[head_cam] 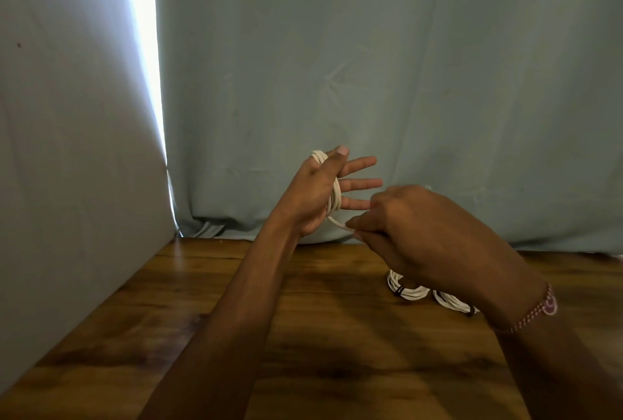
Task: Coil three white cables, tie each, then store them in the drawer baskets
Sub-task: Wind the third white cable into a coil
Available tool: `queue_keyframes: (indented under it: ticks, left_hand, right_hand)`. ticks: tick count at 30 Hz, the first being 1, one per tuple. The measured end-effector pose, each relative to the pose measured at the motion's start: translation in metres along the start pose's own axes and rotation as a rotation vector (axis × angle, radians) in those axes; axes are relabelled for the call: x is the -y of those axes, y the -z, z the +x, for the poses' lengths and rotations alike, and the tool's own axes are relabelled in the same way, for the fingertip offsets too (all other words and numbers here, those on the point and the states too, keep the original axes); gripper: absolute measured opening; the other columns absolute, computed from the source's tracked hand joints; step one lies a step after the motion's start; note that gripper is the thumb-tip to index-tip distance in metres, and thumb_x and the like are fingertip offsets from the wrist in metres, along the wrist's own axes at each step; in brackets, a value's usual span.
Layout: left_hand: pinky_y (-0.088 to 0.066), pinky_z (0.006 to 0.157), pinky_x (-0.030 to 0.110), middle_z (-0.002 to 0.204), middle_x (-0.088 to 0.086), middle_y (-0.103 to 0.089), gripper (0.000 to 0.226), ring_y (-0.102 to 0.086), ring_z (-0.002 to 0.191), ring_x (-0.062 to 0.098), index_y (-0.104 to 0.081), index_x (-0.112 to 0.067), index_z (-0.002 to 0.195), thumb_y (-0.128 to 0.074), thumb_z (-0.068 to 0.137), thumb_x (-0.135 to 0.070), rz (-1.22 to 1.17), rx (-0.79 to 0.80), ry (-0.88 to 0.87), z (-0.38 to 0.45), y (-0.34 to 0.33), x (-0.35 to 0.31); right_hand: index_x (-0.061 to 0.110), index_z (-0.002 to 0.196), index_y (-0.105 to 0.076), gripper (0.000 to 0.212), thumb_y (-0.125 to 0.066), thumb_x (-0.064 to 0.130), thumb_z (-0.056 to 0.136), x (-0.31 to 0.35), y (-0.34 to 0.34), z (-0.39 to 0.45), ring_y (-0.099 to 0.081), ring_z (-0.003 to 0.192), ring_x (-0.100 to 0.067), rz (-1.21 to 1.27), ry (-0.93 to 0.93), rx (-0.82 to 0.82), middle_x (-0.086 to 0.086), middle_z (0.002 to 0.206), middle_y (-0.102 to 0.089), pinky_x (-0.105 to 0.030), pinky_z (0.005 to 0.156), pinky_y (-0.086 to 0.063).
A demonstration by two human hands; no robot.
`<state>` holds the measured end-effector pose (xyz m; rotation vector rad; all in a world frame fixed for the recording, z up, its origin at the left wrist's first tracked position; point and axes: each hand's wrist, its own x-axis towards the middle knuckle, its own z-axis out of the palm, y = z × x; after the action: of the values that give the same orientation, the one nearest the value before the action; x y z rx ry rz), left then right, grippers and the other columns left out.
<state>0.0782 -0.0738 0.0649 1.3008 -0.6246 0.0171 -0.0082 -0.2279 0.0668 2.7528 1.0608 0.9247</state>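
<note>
Above the wooden table (209, 288), a white cable (333, 195) sits looped around the left hand (315, 197).

Left hand is raised with fingers spread straight, the coil wrapped across the palm and over the base of the thumb! The right hand (414, 230) pinches the cable's free end (337, 221) between thumb and fingertips, just beside the left palm. Down on the table, partly hidden under the right wrist, two more white coils lie side by side: one coil (406, 289) and a second coil (451, 305), each cinched with a dark tie. A beaded bracelet (536, 313) circles the right wrist, and pale curtains (404, 65) hang behind.
</note>
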Motion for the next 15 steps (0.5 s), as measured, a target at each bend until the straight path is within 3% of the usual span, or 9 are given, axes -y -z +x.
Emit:
queue_keyframes:
  ticks: [2, 4, 7, 10, 13, 15]
  left_hand:
    - [-0.062, 0.065, 0.038, 0.122, 0.009, -0.073, 0.028, -0.076, 0.096, 0.029, -0.045, -0.009, 0.128, -0.037, 0.111, -0.029, 0.053, 0.046, 0.004, -0.005, -0.001, -0.004]
    - [-0.058, 0.057, 0.030, 0.100, -0.001, -0.079, 0.020, -0.076, 0.077, 0.022, -0.052, -0.015, 0.117, -0.038, 0.110, -0.028, 0.117, 0.066, 0.011, -0.012, -0.004, -0.008]
    - [-0.053, 0.053, 0.024, 0.070, 0.000, -0.074, 0.034, -0.069, 0.059, 0.016, -0.063, -0.002, 0.105, -0.038, 0.110, -0.026, 0.253, 0.137, -0.030, -0.017, -0.006, -0.011]
    - [-0.052, 0.052, 0.030, 0.062, 0.007, -0.069, 0.054, -0.062, 0.048, 0.021, -0.073, -0.017, 0.071, -0.039, 0.109, -0.035, 0.329, 0.263, -0.066, -0.020, -0.008, -0.012]
    - [-0.038, 0.045, 0.027, 0.060, 0.019, -0.062, 0.053, -0.042, 0.037, 0.019, -0.067, -0.015, 0.078, -0.042, 0.102, -0.054, 0.302, 0.367, -0.031, -0.020, -0.011, -0.008]
    - [-0.030, 0.045, 0.027, 0.055, 0.018, -0.056, 0.065, -0.033, 0.035, 0.014, -0.069, -0.017, 0.079, -0.029, 0.100, -0.064, 0.286, 0.386, 0.037, -0.019, -0.015, -0.005]
  right_hand:
    - [0.027, 0.095, -0.078, 0.016, -0.062, 0.031, 0.097, -0.001, 0.005, -0.001, -0.047, 0.072, -0.006, -0.062, 0.072, -0.095, 0.005, 0.081, -0.070, -0.028, 0.071, -0.033]
    - [0.027, 0.085, -0.077, 0.011, -0.068, 0.030, 0.091, -0.002, 0.009, -0.002, -0.054, 0.069, -0.010, -0.084, 0.092, -0.181, 0.009, 0.071, -0.064, -0.029, 0.070, -0.035]
    - [0.025, 0.092, -0.072, 0.018, -0.056, 0.033, 0.094, -0.005, 0.015, -0.002, -0.050, 0.069, -0.010, -0.035, 0.083, -0.250, 0.019, 0.075, -0.049, -0.029, 0.072, -0.033]
    - [0.023, 0.102, -0.064, 0.020, -0.046, 0.031, 0.100, -0.011, 0.019, -0.002, -0.047, 0.073, -0.008, 0.069, 0.050, -0.310, 0.013, 0.080, -0.058, -0.024, 0.072, -0.032]
    - [0.019, 0.113, -0.060, 0.017, -0.049, 0.025, 0.101, -0.017, 0.019, -0.003, -0.054, 0.078, -0.008, 0.169, 0.034, -0.380, 0.007, 0.087, -0.061, -0.024, 0.073, -0.044]
    - [0.017, 0.118, -0.058, 0.019, -0.051, 0.022, 0.101, -0.020, 0.020, -0.003, -0.058, 0.079, -0.009, 0.216, 0.043, -0.441, 0.005, 0.087, -0.062, -0.030, 0.072, -0.049]
